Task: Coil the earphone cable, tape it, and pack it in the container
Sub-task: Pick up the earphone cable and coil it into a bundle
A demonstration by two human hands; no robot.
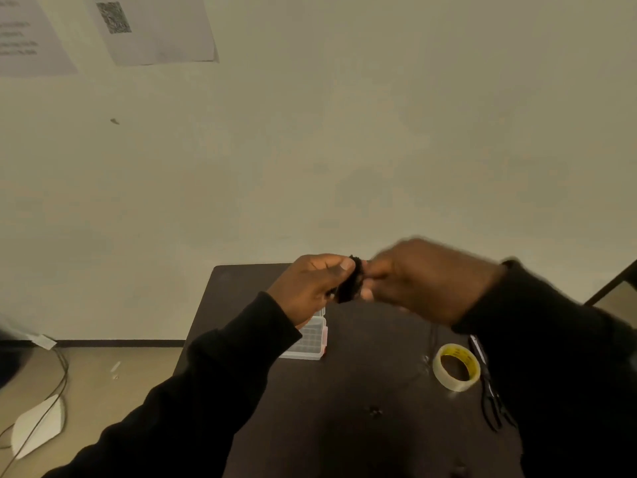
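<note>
- The coiled earphone cable (350, 282) is a small black bundle held up in the air above the far part of the dark table (362, 426), between the two hands.
- The left hand (310, 288) pinches the bundle from its left side, thumb pressed on the top edge and fingers curled behind it.
- The right hand (427, 281) meets the bundle from the right with fingers closed toward it; the hand is motion-blurred, so I cannot tell whether it grips the cable or only touches it.
- Both arms wear black sleeves (193, 401).
- A thin dark strand (432, 339) hangs below the right hand toward the table; its far end is hard to make out against the dark top.
- The clear plastic container (308, 343), divided into small compartments, lies on the table just under the left wrist, partly hidden by the sleeve.
- A roll of clear tape (456, 367) with a yellow inner core lies flat on the table to the right.
- Black-handled scissors (489, 391) lie just beside the tape, on its right.
</note>
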